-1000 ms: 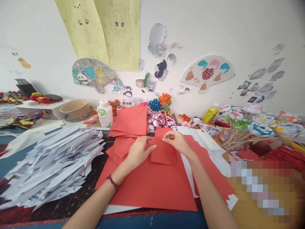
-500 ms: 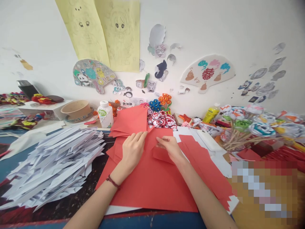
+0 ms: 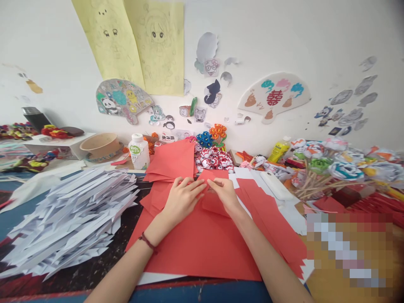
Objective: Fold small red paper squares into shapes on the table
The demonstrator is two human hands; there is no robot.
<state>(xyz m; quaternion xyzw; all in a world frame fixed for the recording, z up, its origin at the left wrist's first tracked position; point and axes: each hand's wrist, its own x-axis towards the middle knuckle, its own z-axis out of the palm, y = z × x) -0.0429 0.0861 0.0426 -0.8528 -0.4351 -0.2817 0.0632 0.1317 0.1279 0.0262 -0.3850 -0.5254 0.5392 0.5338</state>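
Note:
A small piece of red paper point(image 3: 216, 205) is between my hands, over a large red sheet point(image 3: 202, 252). With its fingers bent and close together, my left hand point(image 3: 183, 198) grips the paper's left side. My right hand point(image 3: 224, 194) pinches the same paper between thumb and forefinger, its fingertips almost meeting the left ones. The fingers hide the paper's upper part, so its folds cannot be made out. Just behind the hands is a stack of red squares point(image 3: 173, 160). More red sheets point(image 3: 273, 223) lie right of the right forearm.
A big heap of folded white paper strips point(image 3: 72, 219) covers the left side. Along the wall are a white bottle point(image 3: 139, 152), a round wooden container point(image 3: 99, 145), red-and-white paper pieces point(image 3: 213, 159), a yellow bottle point(image 3: 279, 150) and paper flowers on sticks point(image 3: 344, 168).
My hands have come together. A half second ago the left fingers held up a red paper edge; now they reach across to the right fingertips, which have moved slightly left since the first frame.

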